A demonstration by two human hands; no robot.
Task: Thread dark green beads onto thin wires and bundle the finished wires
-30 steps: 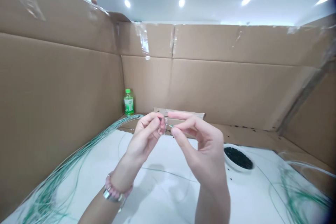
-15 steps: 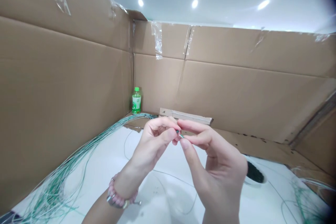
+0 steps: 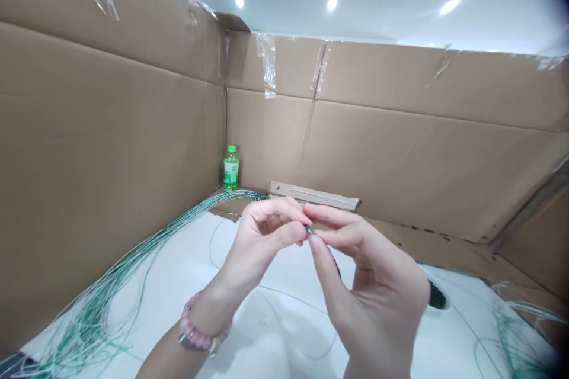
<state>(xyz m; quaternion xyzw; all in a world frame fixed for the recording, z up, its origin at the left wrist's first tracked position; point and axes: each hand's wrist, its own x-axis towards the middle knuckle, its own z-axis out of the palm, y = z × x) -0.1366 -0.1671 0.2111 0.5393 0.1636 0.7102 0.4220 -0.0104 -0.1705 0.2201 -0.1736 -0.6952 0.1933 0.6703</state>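
Observation:
A tiny green-and-white piece (image 3: 309,229), perhaps a wire end, shows between the fingertips of both hands. My left hand (image 3: 267,231), with a pink beaded bracelet at its wrist, pinches one side of it between thumb and fingers. From the other side my right hand (image 3: 373,272) pinches it with thumb and index finger. The fingertips hide most of the piece, so its exact kind cannot be made out. Below the hands a thin wire (image 3: 293,298) runs across the white work surface (image 3: 249,331).
A bundle of green and white wires (image 3: 146,251) lies along the left side. More thin wires (image 3: 515,331) lie at the right. Behind my right hand is a dark heap (image 3: 438,296) in a pale dish. A green bottle (image 3: 231,170) stands at the back corner between cardboard walls (image 3: 400,160).
My right hand has shifted slightly right and down, covering more of the dark heap. My left fingertips have moved a little right, closer to the right thumb. Both hands keep their pinch.

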